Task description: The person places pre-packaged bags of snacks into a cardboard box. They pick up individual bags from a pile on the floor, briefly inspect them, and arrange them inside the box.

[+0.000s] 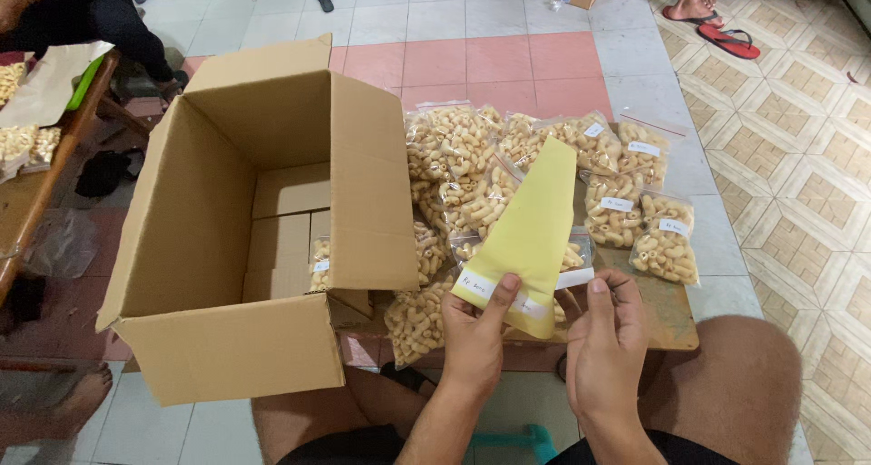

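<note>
the left hand (472, 333) is pinching the lower corner of a yellow label sheet (531, 225), its grip closing on a white label there, while the right hand (606, 338) is pinching the sheet's lower right edge, seemingly peeling a sticker. the sheet is hanging over the clear snack bags (544, 188) lying on a low wooden desk (667, 315). several bags are already carrying white labels; others, nearer the box, look unlabelled as far as can be seen. one bag is already sitting inside the open cardboard box (263, 238), leaving most of it free. the box flap is crowding the bags' left edge; tiled floor (780, 175) is lying open rightward.
</note>
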